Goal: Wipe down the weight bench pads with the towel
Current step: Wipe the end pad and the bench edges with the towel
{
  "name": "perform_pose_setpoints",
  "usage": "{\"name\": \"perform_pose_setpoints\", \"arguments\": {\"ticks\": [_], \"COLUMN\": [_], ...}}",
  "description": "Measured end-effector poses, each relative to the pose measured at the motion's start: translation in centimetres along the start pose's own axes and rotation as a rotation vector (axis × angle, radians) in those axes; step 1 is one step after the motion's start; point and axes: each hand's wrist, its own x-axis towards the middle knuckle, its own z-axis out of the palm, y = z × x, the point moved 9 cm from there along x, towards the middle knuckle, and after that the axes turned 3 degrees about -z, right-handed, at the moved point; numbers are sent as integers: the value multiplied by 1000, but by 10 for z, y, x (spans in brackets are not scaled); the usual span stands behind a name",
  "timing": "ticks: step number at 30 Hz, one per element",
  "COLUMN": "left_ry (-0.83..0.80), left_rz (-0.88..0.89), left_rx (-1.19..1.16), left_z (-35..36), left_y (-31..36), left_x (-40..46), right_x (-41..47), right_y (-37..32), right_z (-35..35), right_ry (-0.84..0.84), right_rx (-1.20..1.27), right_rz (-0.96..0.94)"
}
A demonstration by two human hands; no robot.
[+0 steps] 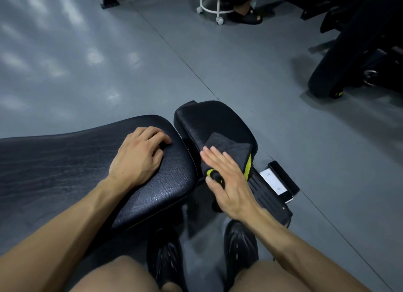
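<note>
1. The right hand [226, 178] lies flat on a folded towel [226, 152], fingers straight and pointing to the far left, pressing it down onto the bench; the thumb rests against the towel's near edge.
2. The towel is dark grey terry cloth with a yellow-green stripe along its right side and another patch of the same colour by the thumb. It is folded into a thick pad and sits on the near right part of the seat pad [209, 121].
3. The seat pad is black, smaller than its neighbour, with rounded corners and a finely grained cover.
4. The left hand [139, 154] rests on the far end of the long back pad [65, 161], fingers loosely curled over its surface and holding nothing.
5. The back pad is black with a cracked, wrinkled cover; a narrow gap parts it from the seat pad.
6. Below the towel, to the right, the bench's black frame [268, 195] reaches the grey floor [109, 52], bearing a white label [272, 180].
7. Two black shoes [239, 246] stand near the bench.
8. Far off, a white wheeled stool [210, 7] stands by another person's foot.
</note>
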Motion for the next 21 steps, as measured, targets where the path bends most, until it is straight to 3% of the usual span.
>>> {"name": "perform_pose_setpoints", "arguments": {"ticks": [5,9,12,14,21], "left_ry": [-5,-6,-6,-5,-3], "left_rz": [2,5,1,3,5], "left_rx": [-7,-11,1,-1,-20], "left_z": [-3,-3,-3,-2,1], "left_y": [3,3,1,1,0], "left_x": [-1,-2,-2,-2,0], "right_x": [-26,-80,-122,-121,-69], "right_y": [17,27,33,31,8], "right_z": [-18,-19,5,20,46], "right_ry": [77,332,349,297,167], "right_rx": [667,1193,1220,1200,1140], "right_rz": [372,798,1127,1218,1191]}}
